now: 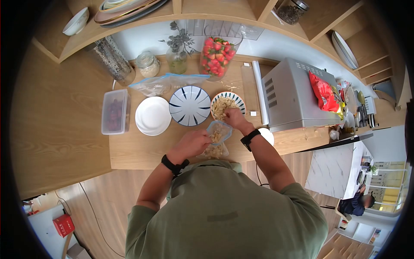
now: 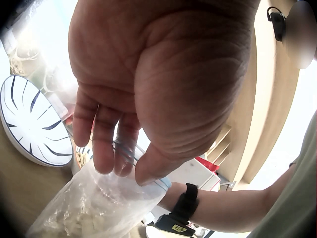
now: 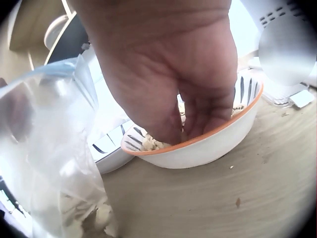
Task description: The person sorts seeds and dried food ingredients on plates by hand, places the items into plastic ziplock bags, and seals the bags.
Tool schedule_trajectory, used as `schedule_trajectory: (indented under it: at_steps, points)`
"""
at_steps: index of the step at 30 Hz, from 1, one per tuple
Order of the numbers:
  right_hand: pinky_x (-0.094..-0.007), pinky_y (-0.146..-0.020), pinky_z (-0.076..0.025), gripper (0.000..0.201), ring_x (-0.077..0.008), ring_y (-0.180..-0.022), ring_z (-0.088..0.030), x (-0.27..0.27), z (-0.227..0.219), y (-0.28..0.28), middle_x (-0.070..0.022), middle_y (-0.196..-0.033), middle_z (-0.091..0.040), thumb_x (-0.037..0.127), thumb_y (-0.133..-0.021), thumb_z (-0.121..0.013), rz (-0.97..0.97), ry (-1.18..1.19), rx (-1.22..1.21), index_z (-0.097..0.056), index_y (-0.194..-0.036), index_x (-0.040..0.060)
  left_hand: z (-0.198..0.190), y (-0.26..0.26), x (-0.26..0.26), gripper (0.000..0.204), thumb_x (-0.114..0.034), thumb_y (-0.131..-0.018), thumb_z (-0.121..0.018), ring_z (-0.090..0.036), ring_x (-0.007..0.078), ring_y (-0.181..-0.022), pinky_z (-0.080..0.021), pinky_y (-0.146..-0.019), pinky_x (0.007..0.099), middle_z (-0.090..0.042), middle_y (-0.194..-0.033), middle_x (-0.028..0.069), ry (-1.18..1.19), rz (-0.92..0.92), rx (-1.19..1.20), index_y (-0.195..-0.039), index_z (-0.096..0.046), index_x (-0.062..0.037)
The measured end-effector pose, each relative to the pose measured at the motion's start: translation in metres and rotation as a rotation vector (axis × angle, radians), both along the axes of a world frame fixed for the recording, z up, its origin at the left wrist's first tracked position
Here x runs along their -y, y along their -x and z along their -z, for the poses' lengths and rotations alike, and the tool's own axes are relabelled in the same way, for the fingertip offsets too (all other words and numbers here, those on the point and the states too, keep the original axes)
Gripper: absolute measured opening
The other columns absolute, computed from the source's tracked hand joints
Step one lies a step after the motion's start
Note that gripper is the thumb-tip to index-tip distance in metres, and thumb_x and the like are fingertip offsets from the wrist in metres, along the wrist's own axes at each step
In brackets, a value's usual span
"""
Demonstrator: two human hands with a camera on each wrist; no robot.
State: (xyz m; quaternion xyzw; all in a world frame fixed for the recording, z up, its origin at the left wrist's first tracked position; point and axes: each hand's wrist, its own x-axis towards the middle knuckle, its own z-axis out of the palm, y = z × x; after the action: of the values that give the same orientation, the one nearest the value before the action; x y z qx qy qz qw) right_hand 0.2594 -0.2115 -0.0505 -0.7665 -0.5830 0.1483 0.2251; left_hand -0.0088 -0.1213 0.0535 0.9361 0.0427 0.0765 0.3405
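Observation:
A clear zip bag (image 1: 218,132) with pale dried pieces inside is pinched at its open mouth by the left hand (image 1: 192,143); in the left wrist view the thumb and fingers of that hand (image 2: 153,84) grip the rim of the bag (image 2: 94,203). The right hand (image 1: 236,119) reaches down into an orange-rimmed bowl (image 3: 208,152) holding similar pale pieces (image 1: 221,106). In the right wrist view the fingertips of the right hand (image 3: 173,84) are curled together among the pieces, partly hidden by the rim. The bag stands beside the bowl.
Left of the bowl are a blue-striped plate (image 1: 189,105), white plates (image 1: 153,115) and a lidded box (image 1: 115,112). Behind stand a strawberry container (image 1: 217,58), jars (image 1: 147,64) and another zip bag (image 1: 157,86). A metal appliance (image 1: 284,99) is on the right.

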Motion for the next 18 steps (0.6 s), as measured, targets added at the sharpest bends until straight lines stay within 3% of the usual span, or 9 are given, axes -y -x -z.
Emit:
schedule_trajectory:
  at_steps: [2, 4, 5, 7, 8, 10, 14, 17, 18]
  points:
    - [-0.0407, -0.061, -0.051, 0.014, -0.0354, -0.068, -0.064, 0.004, -0.006, -0.005, -0.0185, -0.071, -0.063, 0.013, -0.07, -0.07, 0.032, 0.007, -0.053, -0.064, -0.077, 0.0033, 0.0, 0.0, 0.0, 0.009, -0.011, -0.08, -0.066, -0.062, 0.029, -0.085, -0.05, -0.072, 0.041, -0.063, -0.09, 0.0074, -0.004, -0.003, 0.001, -0.087, -0.07, -0.0089]
    - [-0.035, -0.058, -0.051, 0.011, -0.0247, -0.061, -0.064, 0.008, -0.012, -0.009, -0.0133, -0.067, -0.064, 0.01, -0.073, -0.071, 0.116, -0.086, -0.123, -0.064, -0.077, 0.0031, 0.0, 0.0, 0.0, 0.009, -0.011, -0.081, -0.065, -0.062, 0.0289, -0.085, -0.051, -0.072, 0.0409, -0.063, -0.09, 0.0073, 0.003, -0.003, -0.003, -0.088, -0.07, -0.009]
    - [-0.035, -0.058, -0.051, 0.011, -0.0247, -0.061, -0.064, 0.009, -0.008, -0.013, -0.0133, -0.067, -0.064, 0.01, -0.073, -0.071, 0.115, -0.084, -0.122, -0.064, -0.077, 0.0031, 0.0, 0.001, 0.001, 0.009, -0.011, -0.081, -0.065, -0.062, 0.0289, -0.085, -0.051, -0.072, 0.0409, -0.063, -0.09, 0.0073, 0.005, -0.004, -0.003, -0.088, -0.07, -0.009]
    - [-0.032, -0.06, -0.051, 0.011, -0.0193, -0.061, -0.063, 0.011, 0.005, -0.025, -0.0084, -0.07, -0.066, 0.012, -0.077, -0.071, 0.307, -0.073, -0.422, -0.067, -0.082, 0.0025, 0.0, 0.0, 0.001, 0.009, -0.011, -0.081, -0.065, -0.062, 0.0288, -0.085, -0.051, -0.072, 0.0409, -0.063, -0.09, 0.0072, 0.008, 0.002, 0.006, -0.088, -0.07, -0.0091]
    - [-0.032, -0.06, -0.051, 0.011, -0.0193, -0.061, -0.063, 0.012, -0.001, -0.027, -0.0084, -0.07, -0.066, 0.012, -0.077, -0.071, 0.309, -0.072, -0.42, -0.067, -0.082, 0.0025, 0.0, -0.001, 0.001, 0.009, -0.011, -0.081, -0.065, -0.062, 0.0288, -0.085, -0.051, -0.072, 0.0409, -0.063, -0.09, 0.0072, 0.01, 0.003, 0.007, -0.088, -0.07, -0.0091]
    - [-0.0233, -0.058, -0.049, 0.003, -0.0061, -0.063, -0.059, 0.015, -0.014, -0.03, 0.0028, -0.074, -0.064, 0.005, -0.085, -0.068, 0.349, -0.021, -0.922, -0.065, -0.085, 0.0035, -0.001, -0.001, 0.001, 0.009, -0.011, -0.08, -0.065, -0.062, 0.0289, -0.085, -0.05, -0.072, 0.0411, -0.062, -0.09, 0.0071, 0.006, 0.008, -0.004, -0.088, -0.07, -0.0091]
    - [-0.022, -0.06, -0.048, 0.002, -0.0063, -0.067, -0.06, 0.021, -0.043, -0.017, 0.0048, -0.077, -0.063, 0.006, -0.087, -0.067, 0.179, -0.016, -1.004, -0.065, -0.088, 0.0048, -0.001, -0.002, 0.0, 0.009, -0.011, -0.08, -0.066, -0.062, 0.0292, -0.084, -0.05, -0.072, 0.0412, -0.062, -0.089, 0.0074, 0.011, 0.006, 0.005, -0.088, -0.07, -0.009]
    - [-0.0257, -0.059, -0.048, 0.004, -0.0124, -0.067, -0.062, 0.023, -0.07, 0.017, 0.001, -0.071, -0.063, 0.005, -0.083, -0.068, -0.011, 0.017, -0.926, -0.065, -0.086, 0.0027, 0.0, -0.002, 0.001, 0.009, -0.01, -0.079, -0.066, -0.062, 0.0295, -0.084, -0.05, -0.071, 0.0413, -0.062, -0.089, 0.0076, 0.014, 0.015, 0.028, -0.087, -0.07, -0.0087]
    - [-0.0292, -0.059, -0.049, 0.005, -0.0189, -0.067, -0.062, 0.023, -0.093, 0.032, -0.0043, -0.071, -0.063, 0.004, -0.081, -0.067, -0.176, -0.011, -0.608, -0.066, -0.085, 0.0027, 0.0, -0.002, 0.001, 0.009, -0.01, -0.079, -0.066, -0.061, 0.0295, -0.084, -0.05, -0.071, 0.0413, -0.062, -0.088, 0.0076, 0.017, 0.01, 0.025, -0.087, -0.07, -0.0086]
